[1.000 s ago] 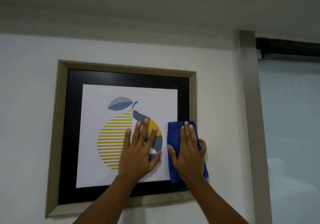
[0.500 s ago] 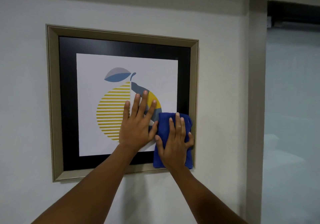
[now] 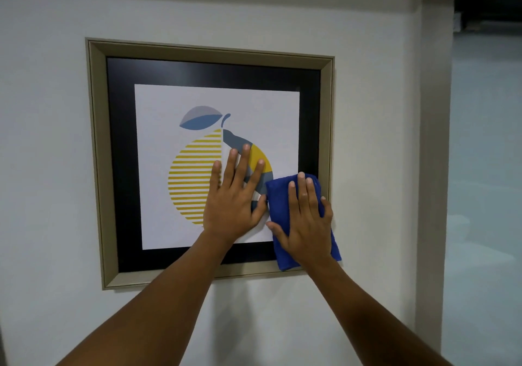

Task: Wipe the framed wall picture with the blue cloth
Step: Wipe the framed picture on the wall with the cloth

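Right now the person stands close to the white wall (image 3: pixel 367 139) with both arms raised to the framed picture (image 3: pixel 96 167), which hangs flat on it. Their left hand (image 3: pixel 233 204) lies open on the glazed print, fingers spread and flat, clamped on nothing; it looks to be steadying the frame. Their right hand (image 3: pixel 306 224) presses the blue cloth (image 3: pixel 278 196) against the lower right corner, fingers extended and slightly apart on top of it, holding by pressure and not by a pinch. The cloth is folded into a thick pad that covers part of the white print, the black mat and the beige moulding, with its lower end drooping just past the bottom rail.

I would judge the cloth soft, light and easy to bunch, so a flat palm across its middle suits it better than gripping an edge. The picture seems rigid but only hung, so it could tilt or swing under a sideways push, and its face is probably smooth and slippery under the pad.

Most of the face lies open above and to the left of the cloth. The raised moulding forms a lip all round where the pad will catch. To the right a beige pillar (image 3: pixel 435 167) stands apart from the frame, leaving bare wall between them.
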`<state>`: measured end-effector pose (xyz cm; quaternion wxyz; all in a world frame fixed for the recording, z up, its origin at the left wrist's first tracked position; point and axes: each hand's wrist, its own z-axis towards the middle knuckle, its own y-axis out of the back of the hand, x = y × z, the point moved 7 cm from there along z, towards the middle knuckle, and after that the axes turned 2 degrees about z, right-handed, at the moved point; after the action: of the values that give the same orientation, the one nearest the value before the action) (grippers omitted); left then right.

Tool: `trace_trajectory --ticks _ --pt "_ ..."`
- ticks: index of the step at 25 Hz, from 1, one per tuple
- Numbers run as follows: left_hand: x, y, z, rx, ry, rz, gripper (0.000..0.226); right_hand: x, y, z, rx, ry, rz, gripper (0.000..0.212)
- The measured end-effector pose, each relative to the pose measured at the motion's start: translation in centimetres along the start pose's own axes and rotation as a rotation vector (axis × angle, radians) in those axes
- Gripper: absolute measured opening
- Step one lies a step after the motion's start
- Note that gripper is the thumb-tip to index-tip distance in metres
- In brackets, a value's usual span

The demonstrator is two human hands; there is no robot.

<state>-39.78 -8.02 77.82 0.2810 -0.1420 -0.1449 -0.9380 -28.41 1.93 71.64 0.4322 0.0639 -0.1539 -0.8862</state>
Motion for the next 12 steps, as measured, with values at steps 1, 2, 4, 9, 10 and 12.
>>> trace_trajectory --ticks 1,2,4,9,10,12 --pt "0.1 -0.1 0.0 0.000 -0.001 0.003 0.075 -0.1 0.5 0.6 0.001 0.006 0.008 0.085" --pt "0.1 -0.2 0.0 -0.002 -0.002 0.007 0.075 -0.2 1.1 1.5 -0.004 0.006 0.014 0.083" --pt "0.1 -0.2 -0.1 -0.008 -0.001 0.011 0.075 -0.5 2.5 4.6 -0.018 0.006 0.027 0.078" --pt "0.1 -0.3 -0.1 0.001 -0.004 0.004 0.073 -1.5 6.4 15.1 -0.062 0.035 0.013 0.066" --pt "0.0 -0.3 -0.2 0.002 -0.006 -0.003 0.073 -1.8 6.7 16.1 -0.061 0.033 0.001 0.064" --pt "0.0 -0.1 -0.2 0.000 -0.011 -0.007 0.073 -2.0 6.9 16.4 -0.060 0.028 -0.012 0.061"
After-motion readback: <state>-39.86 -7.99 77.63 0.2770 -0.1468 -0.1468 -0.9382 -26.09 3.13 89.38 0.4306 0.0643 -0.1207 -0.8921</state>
